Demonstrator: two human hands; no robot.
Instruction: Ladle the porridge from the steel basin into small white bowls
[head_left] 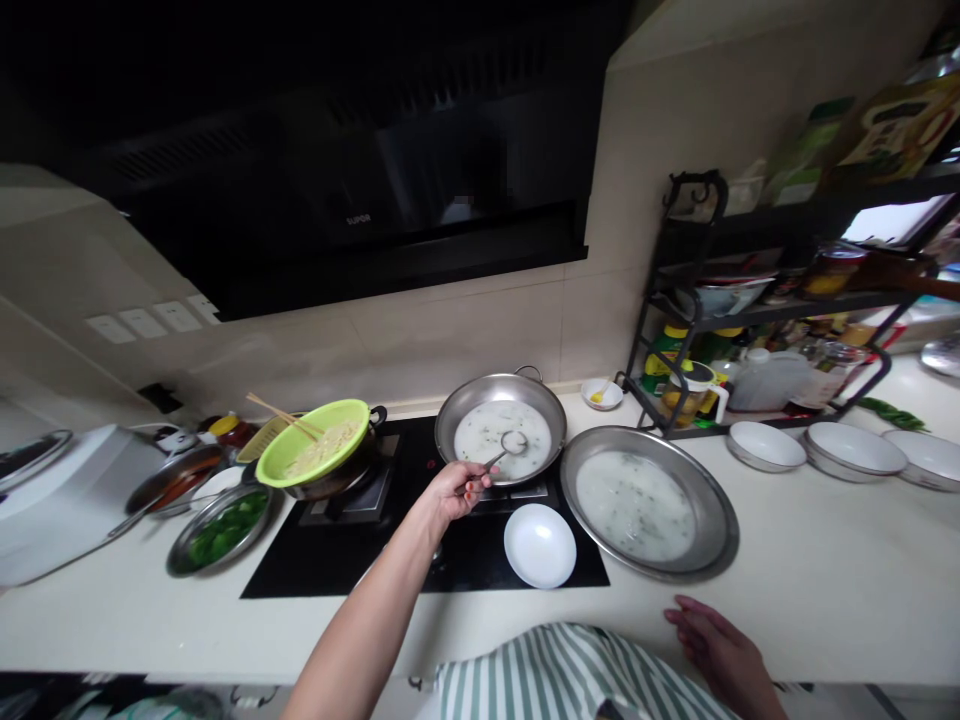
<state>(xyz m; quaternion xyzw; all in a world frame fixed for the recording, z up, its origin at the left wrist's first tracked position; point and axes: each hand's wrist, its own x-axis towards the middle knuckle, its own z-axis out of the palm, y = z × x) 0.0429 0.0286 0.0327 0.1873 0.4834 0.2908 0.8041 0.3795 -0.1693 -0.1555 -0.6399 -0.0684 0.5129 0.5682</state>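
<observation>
As the left hand (461, 489) pinches a spoon (514, 441) over the pan (502, 388), pale soup (476, 432) remains there, with more already in the basin (712, 520) beside it; right hand (712, 640) loosely spread.

I've got spoon (514, 442) in pan (502, 387), small bowl (540, 546) before it, basin (718, 520) to its right. Noodle bowl (274, 462) sits left, greens dish (178, 561) farther left.

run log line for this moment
left hand: holds silver metal spoon over round steel pan | right hand: empty, near wide steel basin
</observation>
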